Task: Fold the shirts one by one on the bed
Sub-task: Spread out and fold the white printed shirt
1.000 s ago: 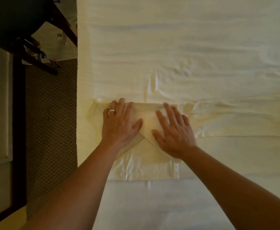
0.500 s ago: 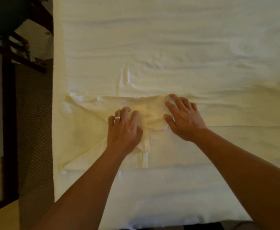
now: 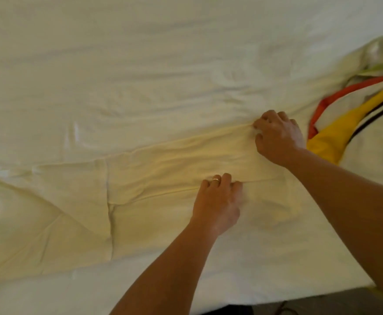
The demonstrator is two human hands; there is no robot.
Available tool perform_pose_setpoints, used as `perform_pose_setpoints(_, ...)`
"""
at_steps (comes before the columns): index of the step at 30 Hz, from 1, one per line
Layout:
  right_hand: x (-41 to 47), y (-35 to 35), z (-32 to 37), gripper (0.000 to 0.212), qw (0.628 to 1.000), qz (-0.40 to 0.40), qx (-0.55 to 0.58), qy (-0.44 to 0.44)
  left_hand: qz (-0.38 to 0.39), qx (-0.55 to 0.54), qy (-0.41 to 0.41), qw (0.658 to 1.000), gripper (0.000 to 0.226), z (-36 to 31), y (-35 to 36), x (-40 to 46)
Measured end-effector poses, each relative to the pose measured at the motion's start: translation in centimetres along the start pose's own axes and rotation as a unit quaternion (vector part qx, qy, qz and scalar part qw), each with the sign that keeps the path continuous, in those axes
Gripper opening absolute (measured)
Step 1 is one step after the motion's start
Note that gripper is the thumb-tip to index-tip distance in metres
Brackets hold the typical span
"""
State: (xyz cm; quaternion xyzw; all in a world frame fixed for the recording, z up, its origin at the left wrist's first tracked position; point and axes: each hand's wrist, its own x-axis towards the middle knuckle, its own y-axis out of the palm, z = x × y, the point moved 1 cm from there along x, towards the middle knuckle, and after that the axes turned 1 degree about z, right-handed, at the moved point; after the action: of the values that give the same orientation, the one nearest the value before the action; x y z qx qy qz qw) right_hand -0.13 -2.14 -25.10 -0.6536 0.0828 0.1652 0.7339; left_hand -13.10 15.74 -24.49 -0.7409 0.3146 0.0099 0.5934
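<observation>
Both hands have shifted right along the cream shirt (image 3: 174, 169), lying flat on the bed (image 3: 186, 53). Right hand (image 3: 276, 137) pinches its far edge; left hand (image 3: 217, 201) curls onto the near fold. Next fold appears imminent. Striped shirt (image 3: 354, 123) waits beside.

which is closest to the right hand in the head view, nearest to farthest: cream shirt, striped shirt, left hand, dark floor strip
1. cream shirt: gripped by the right hand.
2. striped shirt: just right of it.
3. left hand: below-left, on the cream shirt.
4. dark floor strip: bottom edge, farthest.
</observation>
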Motion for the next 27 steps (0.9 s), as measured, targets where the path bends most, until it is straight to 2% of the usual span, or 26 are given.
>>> perform_pose_setpoints(3,0.5,-0.2,-1.9,0.035,0.999,0.015,0.036,-0.012,0.035,-0.015,0.044,0.998,0.048,-4.0,0.7,2.0)
perform_pose_setpoints(8,1.5,0.3,-3.0,0.049,0.995,0.042,0.093,-0.018,0.031,0.005,0.077,0.997,0.061,-7.9,2.4,3.5)
perform_pose_setpoints(11,1.9,0.5,-3.3,0.04,0.992,0.063,0.113,-0.012,0.018,0.008,0.077,0.997,0.054,-9.2,3.2,3.9)
perform_pose_setpoints(14,1.9,0.5,-3.5,0.028,0.991,0.076,0.111,0.004,-0.007,-0.008,0.083,0.997,0.033,-10.2,3.7,4.1)
perform_pose_setpoints(18,1.5,-0.6,-2.9,0.015,0.975,0.087,0.191,0.07,-0.055,-0.119,0.055,0.99,0.017,-9.4,2.6,3.5)
perform_pose_setpoints(22,1.1,-2.3,-0.9,0.016,0.939,0.09,0.306,0.127,-0.127,-0.215,0.009,0.968,0.025,-7.1,0.2,1.0)
perform_pose_setpoints(27,0.1,-4.7,5.0,0.012,0.901,0.099,0.394,0.152,-0.193,-0.28,-0.113,0.934,0.023,-3.2,-2.1,-4.4)
